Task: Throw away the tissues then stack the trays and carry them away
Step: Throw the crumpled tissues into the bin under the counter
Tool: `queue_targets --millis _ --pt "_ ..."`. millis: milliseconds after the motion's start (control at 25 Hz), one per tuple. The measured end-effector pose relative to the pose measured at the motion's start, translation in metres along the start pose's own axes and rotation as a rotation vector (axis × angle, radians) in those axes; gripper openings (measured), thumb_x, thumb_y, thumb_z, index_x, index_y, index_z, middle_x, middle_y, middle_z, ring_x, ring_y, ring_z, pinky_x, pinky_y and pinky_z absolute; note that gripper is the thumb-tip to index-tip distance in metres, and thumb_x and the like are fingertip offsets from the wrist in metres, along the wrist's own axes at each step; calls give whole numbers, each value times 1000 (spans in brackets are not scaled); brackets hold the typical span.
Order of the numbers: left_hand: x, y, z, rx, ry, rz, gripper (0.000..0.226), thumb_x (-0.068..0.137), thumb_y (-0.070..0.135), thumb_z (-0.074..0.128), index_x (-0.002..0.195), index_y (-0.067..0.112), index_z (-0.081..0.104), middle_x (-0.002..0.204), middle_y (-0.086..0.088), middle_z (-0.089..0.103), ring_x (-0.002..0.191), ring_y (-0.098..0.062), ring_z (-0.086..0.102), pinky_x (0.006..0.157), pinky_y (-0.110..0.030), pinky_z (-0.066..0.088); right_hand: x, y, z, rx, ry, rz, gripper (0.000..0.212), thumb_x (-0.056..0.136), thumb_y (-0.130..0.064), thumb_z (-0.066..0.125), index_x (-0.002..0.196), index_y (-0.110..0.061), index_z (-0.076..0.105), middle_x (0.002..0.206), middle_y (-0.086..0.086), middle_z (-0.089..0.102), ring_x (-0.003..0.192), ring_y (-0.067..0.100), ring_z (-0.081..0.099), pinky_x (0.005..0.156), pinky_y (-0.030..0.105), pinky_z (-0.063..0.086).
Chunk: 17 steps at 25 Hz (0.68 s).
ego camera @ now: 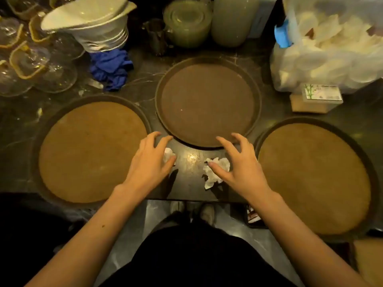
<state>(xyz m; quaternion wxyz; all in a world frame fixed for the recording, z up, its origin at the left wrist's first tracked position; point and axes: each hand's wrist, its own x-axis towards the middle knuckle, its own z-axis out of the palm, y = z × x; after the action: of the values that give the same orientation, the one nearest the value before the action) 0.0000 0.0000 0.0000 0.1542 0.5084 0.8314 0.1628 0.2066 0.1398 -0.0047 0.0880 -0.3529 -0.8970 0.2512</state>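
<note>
Between three trays (all bare), spread hands hover over tissues

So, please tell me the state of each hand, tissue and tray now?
Left hand: open, fingers over the small tissue.
Right hand: open, thumb on the big tissue.
Both tissues: crumpled, on the counter.
Left tray, middle tray, right tray: flat, unstacked.

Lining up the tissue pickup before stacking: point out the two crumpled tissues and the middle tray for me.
left tissue (168,154): head view, on the white crumple showing between the left hand's fingers.
right tissue (215,172): head view, on its crumpled centre beside the thumb.
middle tray (207,104): head view, on its bare brown surface.
</note>
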Motion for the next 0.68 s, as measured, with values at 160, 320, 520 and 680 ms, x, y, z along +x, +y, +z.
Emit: queue_targets --millis 160,320,520,680 --pt "7 -25 9 -65 -101 -21 46 91 32 61 134 21 51 143 -12 38 130 -30 37 89 -45 48 -10 -5 27 -22 -75 156 65 83 -50 68 140 -27 48 144 14 35 130 35 35 95 47 45" --pt "14 -38 21 -115 -161 37 40 90 24 65 129 18 57 131 -11 45 119 -29 44 91 -37 44 -16 -8 47 59 -67 266 58 82 -41 74 133 -23 55 142 17 35 128 36 37 98 46 43" --pt "19 -47 30 -121 -237 112 43 85 17 70 127 19 59 121 -9 47 111 -28 45 87 -34 46 -21 -18 65 71 -32 378 46 84 -29 73 128 -24 60 138 11 38 125 30 36 96 33 37" --pt "19 -50 32 -128 -271 157 40 82 11 72 117 22 58 117 -7 46 107 -28 44 81 -32 44 -25 -25 73 62 -12 415 38 85 -19 72 122 -21 64 133 9 43 118 28 40 87 31 37"
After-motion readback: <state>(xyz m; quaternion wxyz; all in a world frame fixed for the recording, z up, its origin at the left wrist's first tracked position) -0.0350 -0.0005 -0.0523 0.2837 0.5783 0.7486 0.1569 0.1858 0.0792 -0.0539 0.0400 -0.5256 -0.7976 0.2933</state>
